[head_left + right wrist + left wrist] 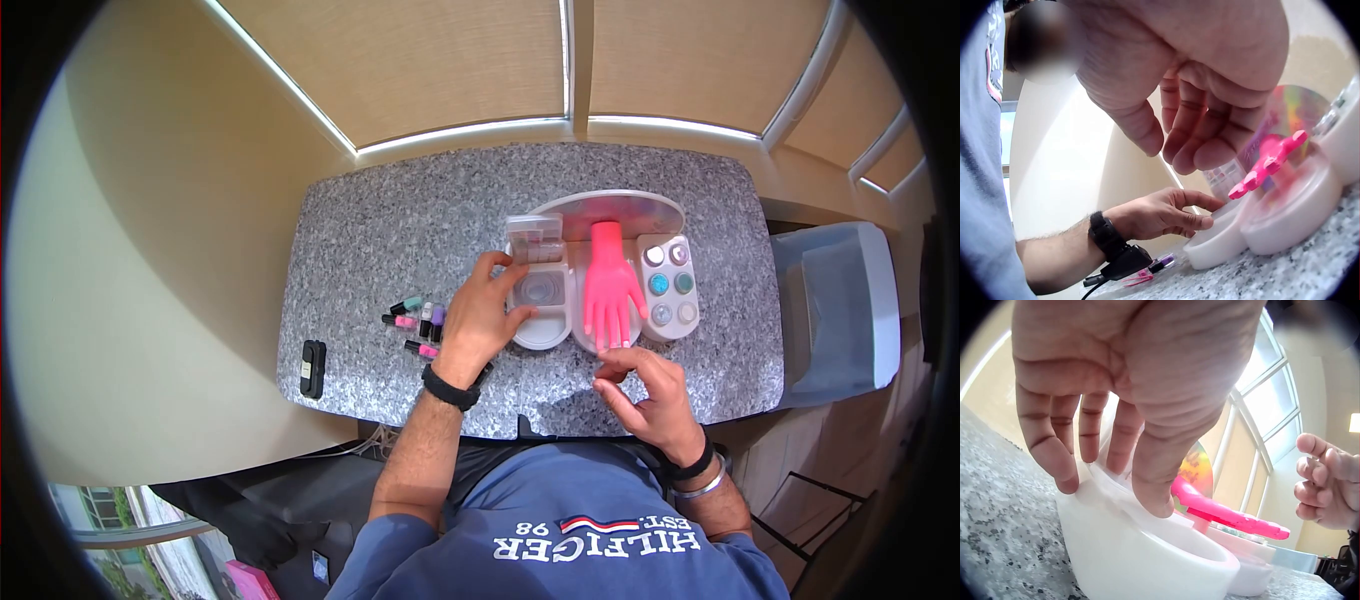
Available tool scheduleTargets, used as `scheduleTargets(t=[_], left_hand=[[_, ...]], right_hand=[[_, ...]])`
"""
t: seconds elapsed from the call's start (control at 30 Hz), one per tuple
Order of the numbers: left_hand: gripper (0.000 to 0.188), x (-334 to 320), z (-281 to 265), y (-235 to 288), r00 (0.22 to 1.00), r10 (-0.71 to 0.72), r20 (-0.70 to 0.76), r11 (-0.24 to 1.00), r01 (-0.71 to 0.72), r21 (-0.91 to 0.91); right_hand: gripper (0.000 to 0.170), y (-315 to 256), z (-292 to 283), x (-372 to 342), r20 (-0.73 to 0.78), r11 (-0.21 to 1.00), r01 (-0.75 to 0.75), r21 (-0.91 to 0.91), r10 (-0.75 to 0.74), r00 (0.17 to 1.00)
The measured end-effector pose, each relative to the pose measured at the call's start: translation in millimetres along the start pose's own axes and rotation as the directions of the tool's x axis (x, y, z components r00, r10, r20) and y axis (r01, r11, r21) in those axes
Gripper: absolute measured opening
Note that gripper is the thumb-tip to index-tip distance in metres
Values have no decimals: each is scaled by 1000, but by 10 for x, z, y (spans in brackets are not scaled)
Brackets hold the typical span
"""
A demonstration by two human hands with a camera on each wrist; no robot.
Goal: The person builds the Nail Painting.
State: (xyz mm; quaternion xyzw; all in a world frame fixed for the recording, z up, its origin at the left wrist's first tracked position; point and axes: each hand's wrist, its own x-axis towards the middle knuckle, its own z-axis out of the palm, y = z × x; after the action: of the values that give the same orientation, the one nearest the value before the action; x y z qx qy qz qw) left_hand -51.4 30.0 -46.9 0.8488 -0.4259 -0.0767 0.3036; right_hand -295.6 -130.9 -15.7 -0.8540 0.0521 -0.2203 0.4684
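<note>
In the head view a white plastic manicure station stands on the table. My left hand [478, 315] grips the near side of a clear tray [541, 289] set in its left compartment [540, 332]. The left wrist view shows the thumb bent at the tray's edge and the fingers over the white wall. A pink model hand [608, 285] lies palm-down in the middle section, fingers toward me. Just before its fingertips hovers my right hand [655, 395], loosely curled; the right wrist view shows nothing between its fingers.
Right of the model hand, a holder [686, 252] carries several small round pots. Behind stands a shiny curved panel [645, 212]. Nail polish bottles [404, 322] lie left of my left hand, with a black case [313, 369] farther left. A clear bin [835, 310] stands beyond the table's right edge.
</note>
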Motion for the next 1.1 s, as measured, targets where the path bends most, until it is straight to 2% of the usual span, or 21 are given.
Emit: scheduleTargets(t=[0.7, 0.9, 1.0, 1.1], left_hand=[[61, -56, 70, -16, 998, -35, -45, 999, 34, -27], [70, -123, 98, -73, 992, 91, -90, 994, -85, 65], [74, -203, 22, -63, 998, -61, -36, 997, 59, -40], [74, -297, -208, -79, 986, -145, -79, 976, 129, -176]], right_hand=[[33, -2, -15, 33, 33, 1000, 22, -3, -22, 999], [32, -15, -20, 33, 38, 999, 35, -2, -35, 999], [31, -9, -31, 35, 40, 999, 48, -7, -48, 998], [30, -2, -23, 25, 41, 999, 38, 2, -38, 998]])
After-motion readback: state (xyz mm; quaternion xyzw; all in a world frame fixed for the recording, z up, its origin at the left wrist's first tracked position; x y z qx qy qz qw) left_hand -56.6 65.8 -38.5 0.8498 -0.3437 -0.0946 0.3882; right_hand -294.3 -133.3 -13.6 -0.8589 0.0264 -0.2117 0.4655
